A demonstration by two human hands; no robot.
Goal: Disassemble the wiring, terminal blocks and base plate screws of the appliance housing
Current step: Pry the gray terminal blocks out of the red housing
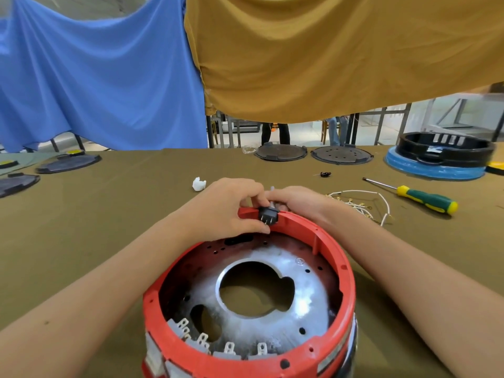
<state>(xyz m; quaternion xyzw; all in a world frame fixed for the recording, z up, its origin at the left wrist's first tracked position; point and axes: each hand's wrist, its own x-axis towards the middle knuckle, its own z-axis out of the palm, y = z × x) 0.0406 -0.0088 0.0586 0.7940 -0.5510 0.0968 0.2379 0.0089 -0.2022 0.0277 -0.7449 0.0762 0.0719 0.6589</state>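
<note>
We are in a workshop set up for taking appliances apart. We see a long workbench covered in olive-green cloth, with a green-and-yellow-handled screwdriver lying on it near a loose bundle of white wires with brass terminals. Dark round appliance base plates lie in a row at the far edge, beside a black ring housing on a blue disc. Blue and mustard-yellow fabric sheets hang as partitions, and beyond them stand metal-framed tables on a pale floor.
</note>
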